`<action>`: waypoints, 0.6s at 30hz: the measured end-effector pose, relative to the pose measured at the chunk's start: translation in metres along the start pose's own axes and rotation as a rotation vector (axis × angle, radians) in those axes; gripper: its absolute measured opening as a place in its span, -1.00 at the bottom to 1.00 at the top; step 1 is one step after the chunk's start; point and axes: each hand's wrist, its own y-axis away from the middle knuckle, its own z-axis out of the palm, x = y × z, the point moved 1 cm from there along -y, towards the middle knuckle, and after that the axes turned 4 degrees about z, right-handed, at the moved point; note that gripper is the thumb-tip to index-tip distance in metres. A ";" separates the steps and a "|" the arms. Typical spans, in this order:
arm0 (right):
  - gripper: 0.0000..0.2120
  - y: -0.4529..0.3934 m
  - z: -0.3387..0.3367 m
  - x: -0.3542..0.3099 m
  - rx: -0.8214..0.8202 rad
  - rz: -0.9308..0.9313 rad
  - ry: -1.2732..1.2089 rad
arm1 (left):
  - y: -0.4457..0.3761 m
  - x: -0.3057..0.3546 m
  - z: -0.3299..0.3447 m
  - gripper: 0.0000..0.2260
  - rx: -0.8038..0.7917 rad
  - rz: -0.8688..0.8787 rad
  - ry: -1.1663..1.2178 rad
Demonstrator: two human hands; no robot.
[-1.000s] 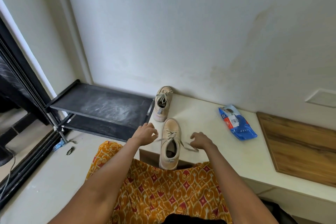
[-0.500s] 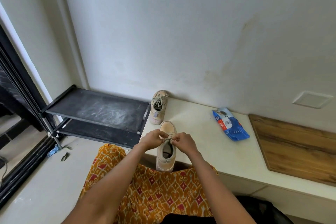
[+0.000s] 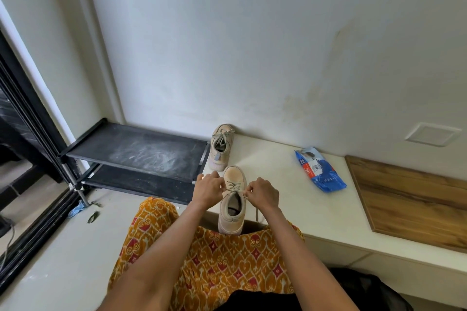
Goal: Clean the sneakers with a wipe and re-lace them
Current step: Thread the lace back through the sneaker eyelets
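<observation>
Nearly done: left hand (image 3: 208,190) and right hand (image 3: 262,190) each pinched lace (image 3: 233,187) on near sneaker (image 3: 232,201), bow untied. Second sneaker (image 3: 220,148) behind it already laced; wipes pack (image 3: 319,170) lay right.

Soft, even daylight from the left; faint shadows, no glare. Sharp focus, with wide-angle bending at the edges.

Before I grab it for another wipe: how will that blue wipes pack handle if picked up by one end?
The blue wipes pack looks like soft, crinkled film, so it would probably sag. Lying flat, it shouldn't roll. The glossy wrap may be slightly slippery.
</observation>
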 end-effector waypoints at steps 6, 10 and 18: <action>-0.80 0.004 0.004 0.004 -0.111 0.096 -0.016 | -0.001 -0.001 -0.002 -0.85 -0.219 -0.085 0.166; -0.70 0.012 0.017 0.009 -0.267 0.325 -0.227 | -0.002 -0.003 -0.004 -0.84 -0.289 -0.107 0.349; -0.51 0.001 0.029 -0.014 -0.234 0.471 -0.755 | 0.001 0.001 -0.007 -0.86 -0.188 -0.141 0.415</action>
